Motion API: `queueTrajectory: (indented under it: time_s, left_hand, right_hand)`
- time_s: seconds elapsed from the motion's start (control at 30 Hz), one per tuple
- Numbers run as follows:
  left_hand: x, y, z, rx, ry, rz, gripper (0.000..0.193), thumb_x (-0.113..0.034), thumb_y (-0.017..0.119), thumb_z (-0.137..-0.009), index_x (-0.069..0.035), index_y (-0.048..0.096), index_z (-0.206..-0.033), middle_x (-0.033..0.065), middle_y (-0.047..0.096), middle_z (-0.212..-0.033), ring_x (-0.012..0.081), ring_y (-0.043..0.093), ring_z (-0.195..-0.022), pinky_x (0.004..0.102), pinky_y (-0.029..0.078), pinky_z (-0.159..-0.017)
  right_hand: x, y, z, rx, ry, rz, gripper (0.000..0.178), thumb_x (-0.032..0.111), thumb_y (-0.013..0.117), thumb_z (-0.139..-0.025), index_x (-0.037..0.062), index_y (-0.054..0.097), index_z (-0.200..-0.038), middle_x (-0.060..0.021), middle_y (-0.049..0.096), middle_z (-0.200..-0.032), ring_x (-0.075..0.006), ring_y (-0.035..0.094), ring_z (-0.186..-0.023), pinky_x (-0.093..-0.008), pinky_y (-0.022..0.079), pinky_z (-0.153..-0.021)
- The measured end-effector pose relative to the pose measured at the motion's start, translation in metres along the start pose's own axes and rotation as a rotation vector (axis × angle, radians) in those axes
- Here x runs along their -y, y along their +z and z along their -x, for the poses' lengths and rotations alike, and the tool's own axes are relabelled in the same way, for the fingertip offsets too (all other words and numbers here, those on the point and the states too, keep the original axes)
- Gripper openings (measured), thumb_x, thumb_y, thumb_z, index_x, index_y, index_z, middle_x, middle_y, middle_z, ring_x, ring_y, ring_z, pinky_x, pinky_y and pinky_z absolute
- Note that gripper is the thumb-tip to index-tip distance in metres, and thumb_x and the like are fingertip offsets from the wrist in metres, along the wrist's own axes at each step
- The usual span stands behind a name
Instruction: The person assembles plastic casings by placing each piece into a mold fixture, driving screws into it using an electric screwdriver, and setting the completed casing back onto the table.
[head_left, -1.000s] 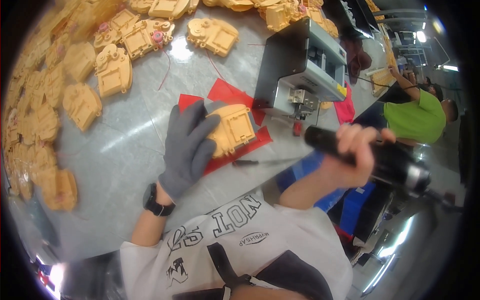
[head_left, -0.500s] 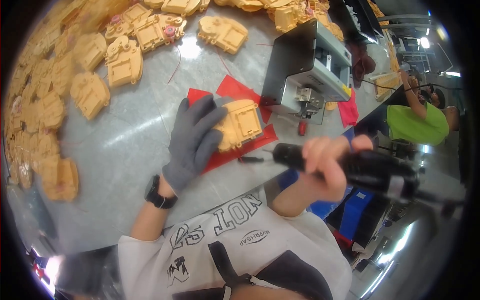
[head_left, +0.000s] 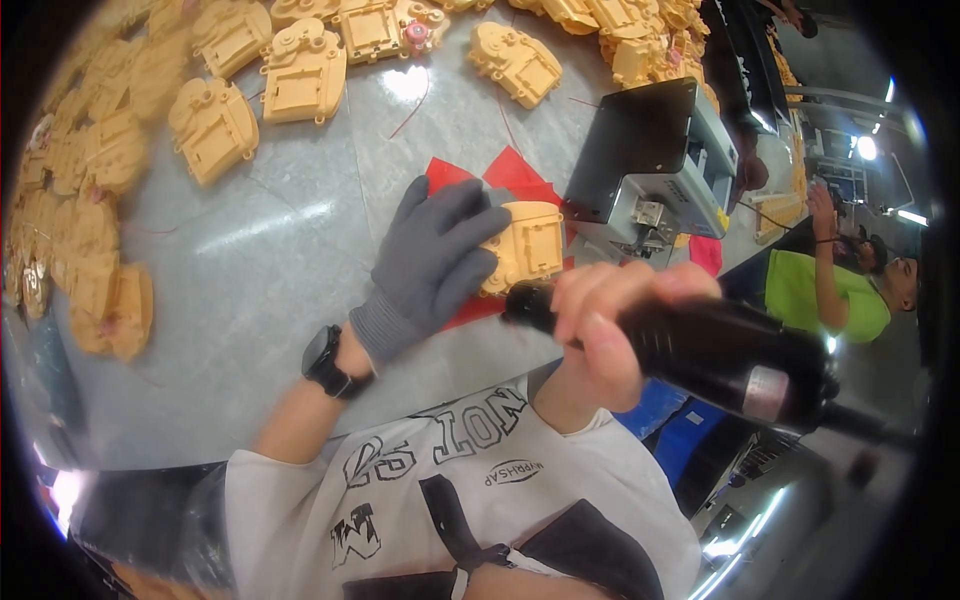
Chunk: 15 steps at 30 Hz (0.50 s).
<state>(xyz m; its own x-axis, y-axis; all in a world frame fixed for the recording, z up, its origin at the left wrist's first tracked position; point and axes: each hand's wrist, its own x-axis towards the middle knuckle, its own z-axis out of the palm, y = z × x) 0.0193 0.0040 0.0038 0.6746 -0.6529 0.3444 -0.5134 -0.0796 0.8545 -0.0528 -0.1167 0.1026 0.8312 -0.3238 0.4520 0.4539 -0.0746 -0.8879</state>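
The grey, glossy bench (head_left: 250,300) is carrying everything, reaching far beyond both hands. Beyond the left hand, many tan moulded plastic housings (head_left: 300,70) are lying in loose rows, well apart from it. A grey boxy machine with a dark top (head_left: 650,165) is sitting just beyond the right hand. The right hand (head_left: 600,330), bare, is clenching around a black cylindrical power screwdriver (head_left: 700,350), whose front end is pointing toward the left hand and hanging just beside the near edge of the work piece. The left hand (head_left: 435,260), in a grey knitted glove, is lying flat with fingers spread, pressing down on one tan plastic housing (head_left: 530,245) that is resting on a red sheet (head_left: 510,170) under and just past the fingers. A black wristwatch (head_left: 328,362) is sitting behind that glove.

The gloved fingers are lying close to the tool's front end, so a slipping tip could probably catch the glove. The housing, pinned only from one side, could also twist on the smooth sheet.
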Motion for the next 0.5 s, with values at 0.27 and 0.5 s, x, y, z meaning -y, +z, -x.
queueTrajectory:
  time_s: [0.27, 0.5]
  left_hand:
    - [0.003, -0.001, 0.001, -0.013, 0.014, 0.014, 0.037, -0.021, 0.052, -0.084, -0.007, 0.052, -0.118, 0.0196, 0.049, -0.118, 0.0344, 0.048, -0.109, 0.0483, 0.026, -0.101]
    - [0.007, -0.002, 0.004, -0.008, -0.010, -0.037, 0.036, -0.022, 0.052, -0.084, -0.008, 0.052, -0.117, 0.0188, 0.048, -0.118, 0.0318, 0.050, -0.106, 0.0469, 0.027, -0.101]
  right_hand:
    - [-0.004, -0.005, -0.004, 0.118, -0.017, -0.061, 0.050, -0.012, 0.055, -0.071, 0.0062, 0.029, -0.110, -0.0085, 0.050, -0.066, -0.0171, 0.049, -0.052, -0.0318, 0.045, -0.053]
    - [0.005, -0.013, 0.000, 0.200, -0.017, -0.104, 0.054, -0.012, 0.054, -0.071, 0.0079, 0.029, -0.115, -0.0122, 0.052, -0.070, -0.0221, 0.053, -0.055, -0.0362, 0.043, -0.055]
